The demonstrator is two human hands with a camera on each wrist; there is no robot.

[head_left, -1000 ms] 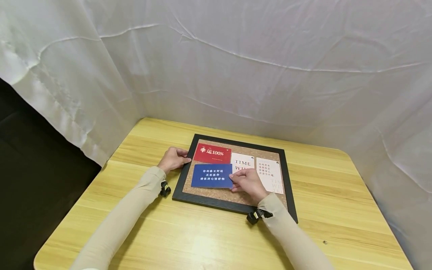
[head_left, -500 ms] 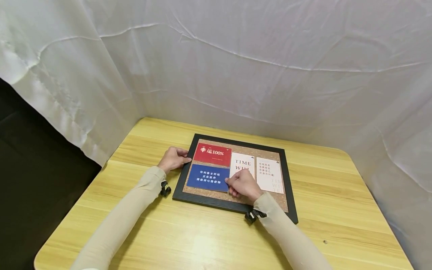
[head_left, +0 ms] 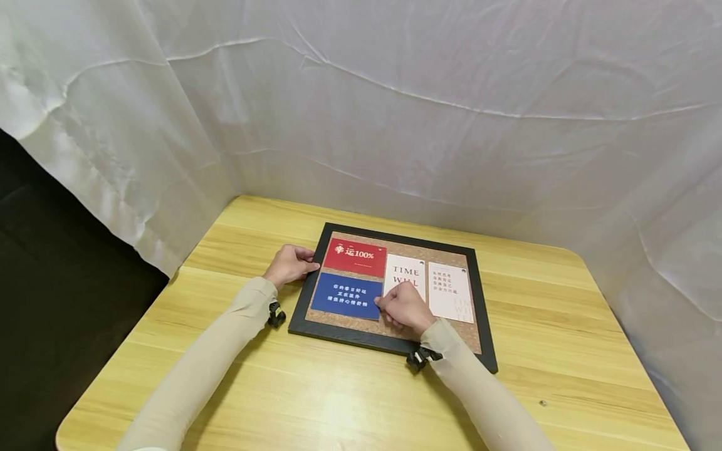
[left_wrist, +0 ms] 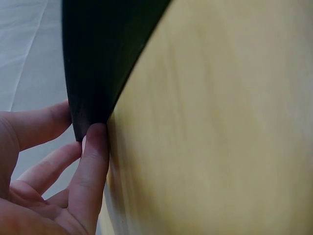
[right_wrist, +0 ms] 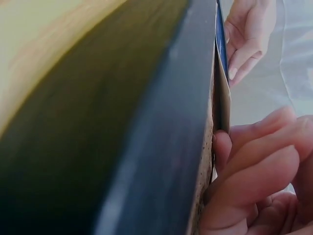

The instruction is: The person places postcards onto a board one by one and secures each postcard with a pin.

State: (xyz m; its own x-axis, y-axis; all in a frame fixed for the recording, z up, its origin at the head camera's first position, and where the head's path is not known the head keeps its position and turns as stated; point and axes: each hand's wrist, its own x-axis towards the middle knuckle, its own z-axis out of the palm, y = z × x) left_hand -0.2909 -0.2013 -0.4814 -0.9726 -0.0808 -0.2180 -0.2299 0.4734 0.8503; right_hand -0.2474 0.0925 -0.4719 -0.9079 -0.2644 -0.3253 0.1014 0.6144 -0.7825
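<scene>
A cork board in a black frame (head_left: 361, 339) lies on the table with cards on it. My left hand (head_left: 290, 264) holds the frame's left edge; in the left wrist view its fingers (left_wrist: 90, 161) and thumb meet the black edge. With curled fingers my right hand (head_left: 405, 305) pinches the right edge of a blue card (head_left: 345, 296) with white Chinese writing, at the board's lower left. In the right wrist view that card's edge stands slightly off the cork. A red card (head_left: 355, 258) lies above it. My right hand partly hides a white card (head_left: 405, 269) reading "TIME".
Another white card (head_left: 450, 291) is pinned at the board's right side. Beneath the board is a light wooden table (head_left: 564, 313) with a small dark spot (head_left: 543, 403) at the right. A pale cloth (head_left: 395, 125) hangs behind it.
The right hand has brought the blue card left and slightly down, and its fingers are now more curled at the card's right edge. The left hand has stayed at the frame.
</scene>
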